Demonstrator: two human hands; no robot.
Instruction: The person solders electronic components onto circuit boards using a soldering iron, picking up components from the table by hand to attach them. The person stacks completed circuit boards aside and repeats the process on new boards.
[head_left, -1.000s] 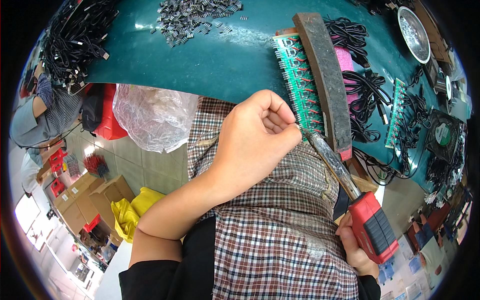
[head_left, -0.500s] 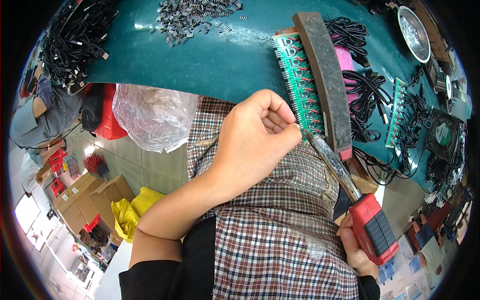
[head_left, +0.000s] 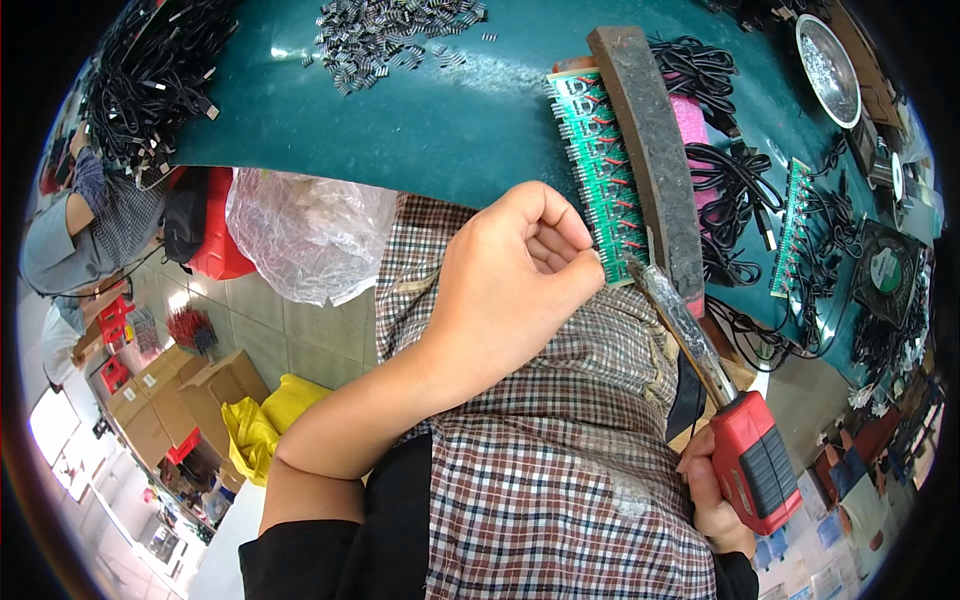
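A green circuit board strip (head_left: 598, 170) lies at the table's near edge, with a row of metal pins along its left side and short red and black wires along its right. My left hand (head_left: 515, 270) is closed in a pinch beside the strip's near end; whatever sits between thumb and forefinger is too small to name. My right hand (head_left: 712, 500) grips a red and black soldering iron (head_left: 755, 460) by its handle. The iron's metal shaft slants up to the strip's near end, its tip over the board just right of my left fingertips.
A long dark bar (head_left: 650, 160) rests along the strip's right side. Farther right are black cable bundles (head_left: 735, 180), a second green board strip (head_left: 792, 230) and a metal bowl (head_left: 828, 70). Small connectors (head_left: 375, 40) pile up at the back; black cables (head_left: 150, 90) heap at left.
The soldering iron has shifted slightly right, its tip moving a little away from my left fingertips. My left hand has stayed in place.
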